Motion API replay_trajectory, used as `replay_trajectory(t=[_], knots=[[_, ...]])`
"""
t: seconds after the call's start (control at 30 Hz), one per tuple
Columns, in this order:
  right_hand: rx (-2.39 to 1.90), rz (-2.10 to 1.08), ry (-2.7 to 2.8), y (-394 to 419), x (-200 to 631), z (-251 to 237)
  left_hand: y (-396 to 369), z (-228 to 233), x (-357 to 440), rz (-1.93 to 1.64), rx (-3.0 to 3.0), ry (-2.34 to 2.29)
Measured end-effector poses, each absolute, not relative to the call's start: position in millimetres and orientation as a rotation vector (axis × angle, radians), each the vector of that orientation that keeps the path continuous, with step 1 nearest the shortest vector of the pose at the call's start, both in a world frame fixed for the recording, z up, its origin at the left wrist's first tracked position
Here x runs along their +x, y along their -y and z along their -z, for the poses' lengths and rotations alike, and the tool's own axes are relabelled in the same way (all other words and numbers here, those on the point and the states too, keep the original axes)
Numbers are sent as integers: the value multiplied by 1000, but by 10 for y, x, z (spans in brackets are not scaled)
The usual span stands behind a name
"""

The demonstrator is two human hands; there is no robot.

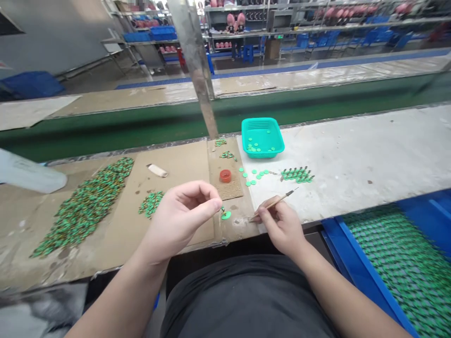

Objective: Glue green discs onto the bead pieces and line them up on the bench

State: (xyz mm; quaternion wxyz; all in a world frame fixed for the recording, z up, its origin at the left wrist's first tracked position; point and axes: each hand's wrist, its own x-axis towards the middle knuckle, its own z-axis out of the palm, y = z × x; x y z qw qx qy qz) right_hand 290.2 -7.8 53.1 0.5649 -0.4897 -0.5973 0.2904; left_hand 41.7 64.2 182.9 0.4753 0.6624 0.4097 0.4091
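Observation:
My left hand is closed in a pinch on a small green-and-gold piece. A flat green disc sits at the lower end of that piece, just over the table edge. My right hand grips a thin wooden brush, its dark end pointing up and to the right. Beyond the hands stands a small red cap on a cardboard square. Loose green discs lie to its right, beside rows of disc-based pieces. A small pile of green-and-gold pieces is left of my left hand.
A teal basket with some discs stands at the back. On the left lie a large heap of pieces, a whitish stick-like object and a translucent container. A blue tray full of pieces is at lower right. A metal post rises behind.

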Motion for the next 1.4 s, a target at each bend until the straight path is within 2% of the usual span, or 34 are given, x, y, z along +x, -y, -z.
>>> replay_trajectory(t=[0.27,0.43,0.57,1.17,1.4], knots=[[-1281,-457,1429,651,3297,-528,-1067,-1346,1295,-813,2089,-911],[-1340,-423,1358,852,3469,-518,-1381,-1121,2022,-821,2246,-848],[-1358,-424,1315,909,3542,-508,-1486,-976,2288,-819,2315,-895],[-1382,-480,1296,909,3629,-490,-1473,-861,2409,-845,2383,-936],[-1405,-538,1256,960,3652,-553,-1752,-1272,1943,-851,2344,-1125]])
